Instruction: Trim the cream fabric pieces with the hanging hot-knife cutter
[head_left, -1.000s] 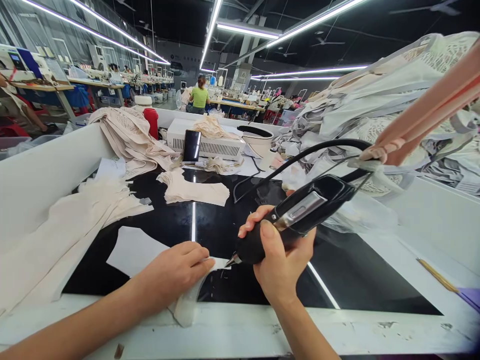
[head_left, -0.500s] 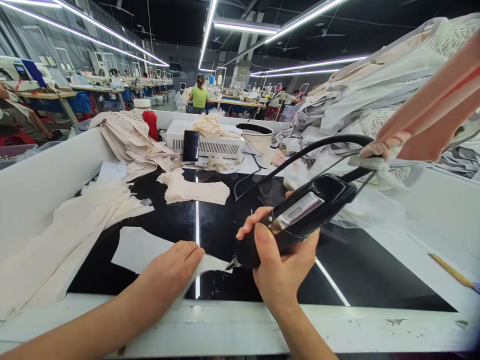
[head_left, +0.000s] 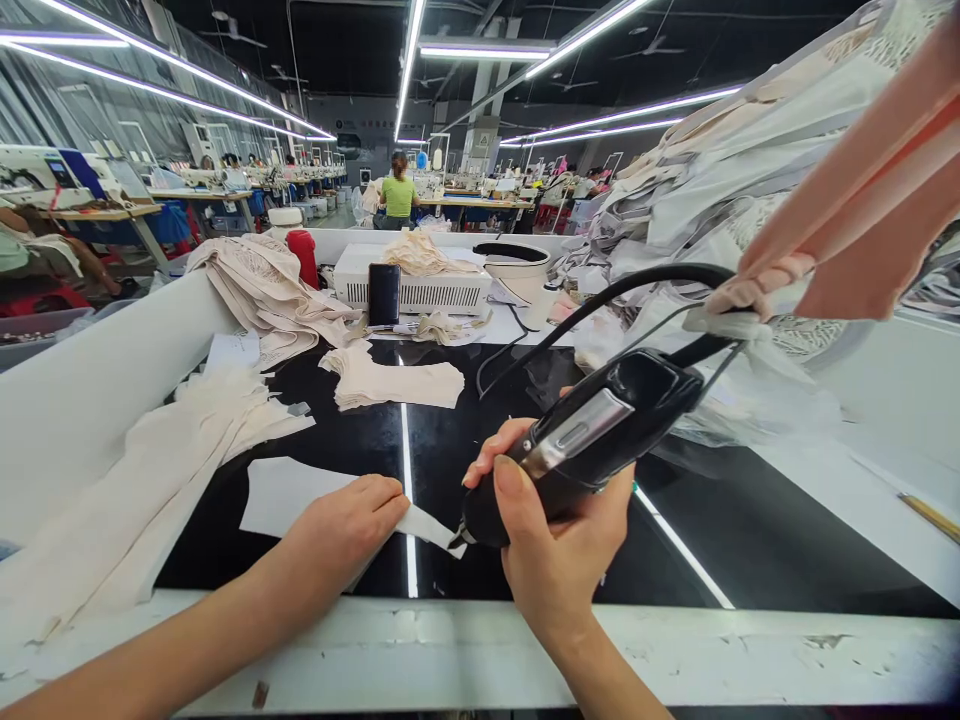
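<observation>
My right hand (head_left: 559,535) is closed around a thick black corded hand-held cutter (head_left: 600,430) with a silver plate on its side. Its short metal tip points down and left, at the narrow right end of a white fabric piece (head_left: 289,495). That piece lies on a glossy black board (head_left: 442,450). My left hand (head_left: 352,525) grips and presses the fabric's middle, fingers together, covering part of it. Beyond my hands lies a small stack of cream fabric pieces (head_left: 401,383). The cutter's cable (head_left: 540,345) loops back behind it.
Long cream fabric (head_left: 142,480) spreads at the left, below a lace-patterned pile (head_left: 262,285). At the back stand a white vented box (head_left: 442,293), a phone (head_left: 384,295) and a red bottle (head_left: 302,258). Peach cloth (head_left: 840,230) is tied by the cable. Fabric piles rise at right.
The view has shifted slightly, so the board and fabrics appear a little further right. The cutter has moved slightly left relative to the board, its tip still at the fabric's end.
</observation>
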